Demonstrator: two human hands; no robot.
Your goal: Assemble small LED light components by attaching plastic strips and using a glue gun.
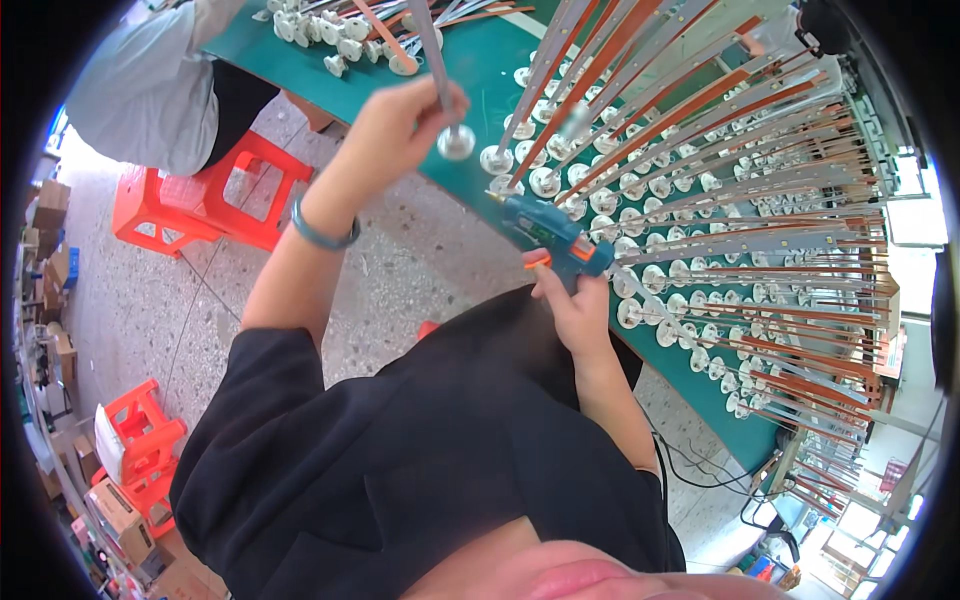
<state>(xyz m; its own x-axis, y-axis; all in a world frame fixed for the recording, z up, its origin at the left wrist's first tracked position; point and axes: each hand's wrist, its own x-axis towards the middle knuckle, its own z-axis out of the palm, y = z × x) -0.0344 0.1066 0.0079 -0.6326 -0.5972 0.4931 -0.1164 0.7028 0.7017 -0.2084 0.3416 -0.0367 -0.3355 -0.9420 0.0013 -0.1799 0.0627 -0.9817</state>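
Observation:
Raised over the near edge of the green table [485,85], my left hand [395,130] is closed around a long grey strip [431,45]. A round white base [456,144] sits at the strip's lower end, just below my fingers. My right hand [582,312] grips the handle of a teal hot glue gun [545,222], with its orange trigger by my fingers. The gun's nozzle points up and left, apart from the white base. Right beside the gun stand many strips on round white bases [630,185], in rows.
Loose white bases [345,45] and brown strips lie at the table's far left. A person in a grey shirt [150,85] sits on red plastic stools [215,200] to the left. Black cables [700,465] hang below the table on the right. Cardboard boxes [120,515] stand at lower left.

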